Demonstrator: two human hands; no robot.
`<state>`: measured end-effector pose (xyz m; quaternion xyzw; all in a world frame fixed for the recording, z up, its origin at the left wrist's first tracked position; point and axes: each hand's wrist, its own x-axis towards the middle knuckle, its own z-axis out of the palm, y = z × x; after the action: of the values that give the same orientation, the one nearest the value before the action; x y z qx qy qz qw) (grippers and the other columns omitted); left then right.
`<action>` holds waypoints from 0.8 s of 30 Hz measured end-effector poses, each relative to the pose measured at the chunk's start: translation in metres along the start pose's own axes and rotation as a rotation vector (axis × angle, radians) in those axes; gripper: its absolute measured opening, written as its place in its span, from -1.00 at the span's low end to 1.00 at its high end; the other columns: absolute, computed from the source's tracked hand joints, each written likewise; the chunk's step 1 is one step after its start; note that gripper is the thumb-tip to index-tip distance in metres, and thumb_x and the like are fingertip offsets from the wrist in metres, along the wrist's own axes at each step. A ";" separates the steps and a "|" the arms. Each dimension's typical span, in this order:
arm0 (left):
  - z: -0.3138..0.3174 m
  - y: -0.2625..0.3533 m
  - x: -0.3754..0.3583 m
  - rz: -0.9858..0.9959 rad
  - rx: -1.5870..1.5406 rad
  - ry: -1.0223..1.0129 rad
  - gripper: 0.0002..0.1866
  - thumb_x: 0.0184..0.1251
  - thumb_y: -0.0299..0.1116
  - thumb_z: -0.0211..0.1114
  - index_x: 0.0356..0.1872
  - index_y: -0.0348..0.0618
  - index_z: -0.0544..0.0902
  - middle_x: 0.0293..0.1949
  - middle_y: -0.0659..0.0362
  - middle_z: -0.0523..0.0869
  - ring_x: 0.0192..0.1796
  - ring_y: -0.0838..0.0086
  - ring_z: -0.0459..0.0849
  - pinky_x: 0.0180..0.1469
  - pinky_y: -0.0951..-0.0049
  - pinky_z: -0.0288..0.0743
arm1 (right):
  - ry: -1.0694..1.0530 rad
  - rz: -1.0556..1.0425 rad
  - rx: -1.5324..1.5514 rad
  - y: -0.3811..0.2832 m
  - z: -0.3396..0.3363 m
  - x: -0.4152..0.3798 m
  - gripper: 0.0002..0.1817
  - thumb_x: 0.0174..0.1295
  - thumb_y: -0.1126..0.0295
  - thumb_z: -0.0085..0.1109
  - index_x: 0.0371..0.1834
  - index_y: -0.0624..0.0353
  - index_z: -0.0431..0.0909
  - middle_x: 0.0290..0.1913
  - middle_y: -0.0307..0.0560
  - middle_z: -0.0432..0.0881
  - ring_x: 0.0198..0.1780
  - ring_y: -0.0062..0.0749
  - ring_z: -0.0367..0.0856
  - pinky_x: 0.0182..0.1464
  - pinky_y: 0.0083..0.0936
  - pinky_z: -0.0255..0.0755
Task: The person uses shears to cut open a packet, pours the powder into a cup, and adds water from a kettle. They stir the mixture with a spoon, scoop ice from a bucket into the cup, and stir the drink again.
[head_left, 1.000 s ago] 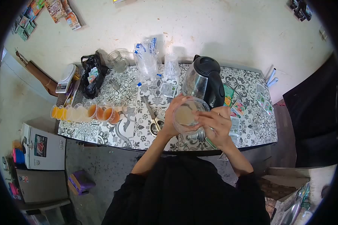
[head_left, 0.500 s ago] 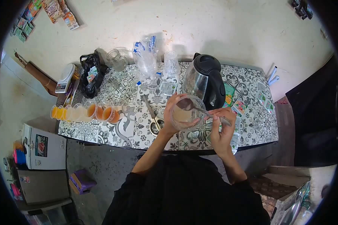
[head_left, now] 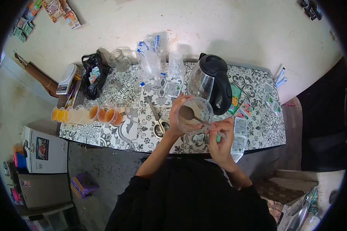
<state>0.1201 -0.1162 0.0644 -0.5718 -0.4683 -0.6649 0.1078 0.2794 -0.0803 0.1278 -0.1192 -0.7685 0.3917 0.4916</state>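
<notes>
My left hand (head_left: 176, 115) is wrapped round the left side of a clear plastic cup (head_left: 205, 109) held above the table. Pale, cloudy liquid shows inside it. A metal spoon (head_left: 186, 112) has its bowl inside the cup, and its handle slants out to the right. Fingers of my right hand (head_left: 222, 139) pinch that handle just beside the cup's rim. Behind the cup stands a kettle (head_left: 202, 82) with a black lid and handle. Scissors (head_left: 158, 120) lie on the table to the left of my left hand.
Several cups of orange, yellow and pale drink (head_left: 82, 114) line the table's left side. Stacked clear cups (head_left: 176, 64), a plastic bag of cups (head_left: 149, 57), a glass jug (head_left: 120, 61) and a black bag (head_left: 92, 77) stand along the back. Sachets (head_left: 246, 108) lie at right.
The spoon's bowl has shifted left and down inside the cup. My right hand has moved slightly left and lower with the handle. My left hand still holds the cup.
</notes>
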 end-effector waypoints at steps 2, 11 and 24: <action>0.000 0.002 0.000 -0.039 -0.056 0.044 0.03 -0.41 -0.22 0.62 0.23 -0.03 0.21 -0.02 -0.02 0.51 0.08 0.16 0.47 0.25 0.10 0.16 | 0.068 0.049 0.106 -0.001 0.001 -0.004 -0.77 0.01 0.72 0.06 -0.30 0.20 0.34 -0.39 0.00 0.43 -0.40 -0.32 0.46 -0.39 -0.51 0.37; 0.002 0.005 -0.003 -0.059 -0.048 0.110 0.05 -0.43 -0.28 0.63 0.21 -0.09 0.16 -0.01 -0.03 0.48 0.07 0.20 0.47 0.23 0.14 0.21 | -0.118 -0.286 -0.198 -0.015 -0.022 0.024 -0.77 -0.03 0.77 0.09 -0.35 0.20 0.55 -0.37 -0.06 0.39 -0.41 -0.39 0.46 -0.34 -0.56 0.46; 0.012 0.010 0.008 0.033 -0.127 0.119 0.03 -0.43 -0.27 0.64 0.20 -0.09 0.20 0.00 -0.03 0.44 0.06 0.20 0.49 0.11 0.20 0.40 | -0.117 -0.074 -0.080 -0.021 -0.005 0.005 -0.76 -0.02 0.63 0.20 -0.26 0.12 0.63 -0.45 -0.17 0.33 -0.50 -0.53 0.34 -0.51 -0.63 0.23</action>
<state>0.1329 -0.1095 0.0751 -0.5445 -0.4086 -0.7242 0.1102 0.2858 -0.0891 0.1475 -0.0873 -0.8149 0.3486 0.4547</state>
